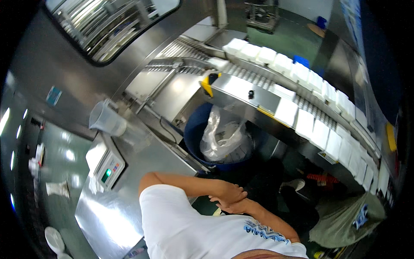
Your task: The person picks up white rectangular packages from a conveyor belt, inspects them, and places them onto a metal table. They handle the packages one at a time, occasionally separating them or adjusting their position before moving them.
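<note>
My bare forearms meet in front of my white shirt. My left hand lies over my right wrist, its fingers curled round it. Just below it, my right hand is folded against the underside of my left wrist; part of it is covered. Neither hand shows an object. Beyond them stands a round blue bin lined with a clear plastic bag. To the left, a steel table carries a white digital scale with a lit green display and a translucent plastic jug.
A roller conveyor runs from top centre to the right, edged by rows of white packs. A yellow-black guard juts from its near corner. A greenish-grey sack sits at lower right. A metal wall with a window rises at upper left.
</note>
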Tool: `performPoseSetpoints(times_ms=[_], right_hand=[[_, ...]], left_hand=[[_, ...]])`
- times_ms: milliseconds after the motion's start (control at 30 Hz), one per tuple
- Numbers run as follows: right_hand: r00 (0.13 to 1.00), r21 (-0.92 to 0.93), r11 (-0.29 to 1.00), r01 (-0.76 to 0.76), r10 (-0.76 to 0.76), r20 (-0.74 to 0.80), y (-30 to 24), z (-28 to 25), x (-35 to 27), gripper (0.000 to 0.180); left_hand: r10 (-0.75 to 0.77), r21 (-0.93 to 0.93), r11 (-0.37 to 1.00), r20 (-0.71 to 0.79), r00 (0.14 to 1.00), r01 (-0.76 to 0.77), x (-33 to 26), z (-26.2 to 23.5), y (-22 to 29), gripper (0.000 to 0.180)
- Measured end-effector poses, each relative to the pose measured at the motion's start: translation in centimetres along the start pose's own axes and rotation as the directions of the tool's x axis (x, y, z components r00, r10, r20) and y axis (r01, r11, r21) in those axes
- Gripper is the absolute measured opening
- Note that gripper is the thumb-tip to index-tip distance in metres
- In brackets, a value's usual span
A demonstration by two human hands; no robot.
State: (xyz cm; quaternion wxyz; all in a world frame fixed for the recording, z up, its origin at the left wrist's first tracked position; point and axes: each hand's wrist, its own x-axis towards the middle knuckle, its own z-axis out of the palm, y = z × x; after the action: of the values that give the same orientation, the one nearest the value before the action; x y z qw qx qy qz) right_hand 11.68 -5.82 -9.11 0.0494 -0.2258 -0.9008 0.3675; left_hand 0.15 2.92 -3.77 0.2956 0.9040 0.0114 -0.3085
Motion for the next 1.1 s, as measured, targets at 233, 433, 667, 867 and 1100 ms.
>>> performPoseSetpoints(times_ms=[233, 433, 667, 867, 1100], right_hand=[[0.986, -0.205, 0.977, 0.051, -0.017, 0.163, 4.7, 6.7, -1.0, 0.041], [0.992, -0.095, 0.994, -0.048, 0.059, 0.113, 0.0, -0.5, -1.0, 0.039], [0.958, 0.503, 0.82, -0.273, 0.28, 0.065, -1.2, -1.7, -0.7, 0.038], [0.97, 0.4, 0.893, -0.207, 0.239, -0.032, -1.8, -4.1, -1.5, 0.04], [0.956, 0.46, 0.878, -0.134, 0.237, -0.174, -1.4, -4.7, 1.2, 0.041]], left_hand=[[-0.055, -0.042, 0.997, 0.047, 0.997, 0.057, -0.8, -1.5, 1.3, 0.083], [-0.066, -0.101, 0.992, 0.074, 0.995, 0.073, -1.2, -2.4, 1.6, 0.081], [-0.027, -0.105, 0.994, 0.009, 1.0, 0.028, -1.7, -3.4, 2.0, 0.086], [-0.019, 0.102, 0.995, 0.114, 0.993, 0.007, -1.3, -4.7, 2.1, 0.078], [-0.078, -0.02, 0.997, 0.018, 0.997, 0.079, -1.6, -4.6, 2.7, 0.078]])
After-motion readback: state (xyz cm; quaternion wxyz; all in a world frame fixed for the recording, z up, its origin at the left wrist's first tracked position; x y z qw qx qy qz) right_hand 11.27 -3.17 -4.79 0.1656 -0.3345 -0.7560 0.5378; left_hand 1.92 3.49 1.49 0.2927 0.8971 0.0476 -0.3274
